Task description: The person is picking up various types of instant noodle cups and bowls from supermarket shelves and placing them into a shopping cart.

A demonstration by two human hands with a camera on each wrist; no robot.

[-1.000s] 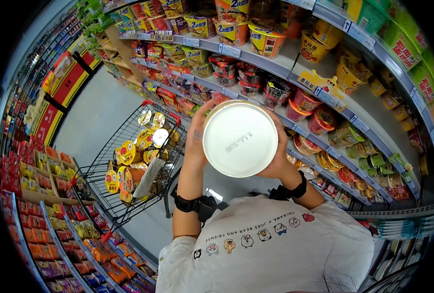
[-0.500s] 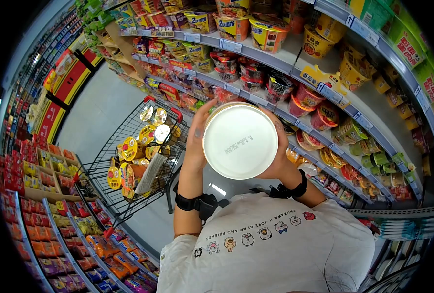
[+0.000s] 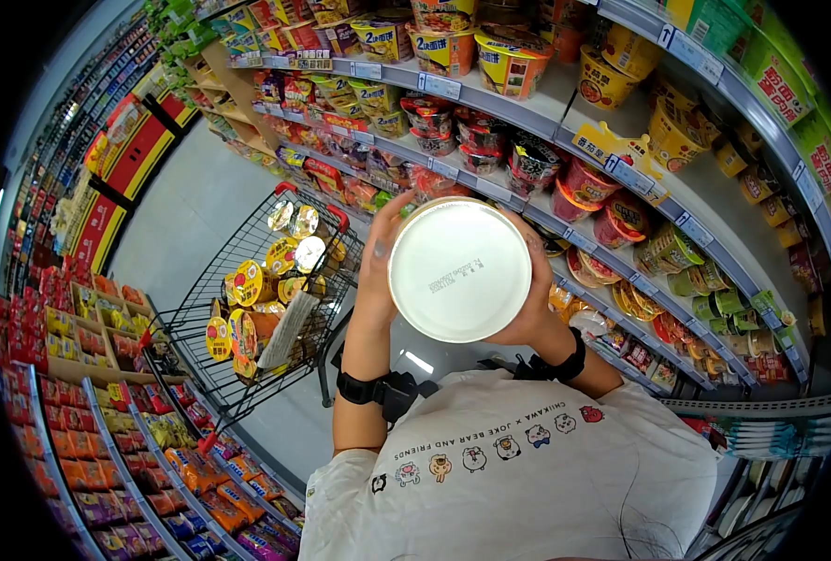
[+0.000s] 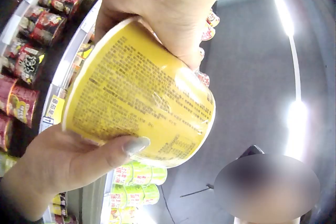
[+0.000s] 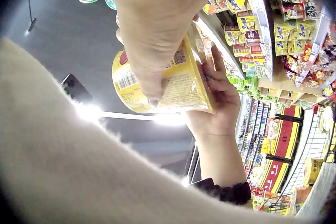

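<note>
Both hands hold a yellow instant noodle bowl (image 4: 142, 92) between them. Its white bottom (image 3: 460, 269), stamped with a few small dark lines of print, faces the head camera. Along one side, my left hand (image 3: 375, 266) spreads its fingers around the wall. On the opposite side is my right hand (image 3: 534, 304), its thumb pressed to the printed wall in the left wrist view. A barcode and a square code show on the bowl (image 5: 173, 85) in the right wrist view. The lid side points away from the head camera and is hidden there.
At left stands a black wire shopping cart (image 3: 247, 346) with red corners, holding several yellow noodle bowls (image 3: 245, 283). Ahead and to the right, a curving shelf (image 3: 527, 120) carries rows of noodle bowls. Packaged snacks (image 3: 191, 477) fill a lower-left rack.
The cart and shelves sit slightly shifted in the head view since one second ago. Both hands keep the bowl in nearly the same place, bottom toward the head camera.
</note>
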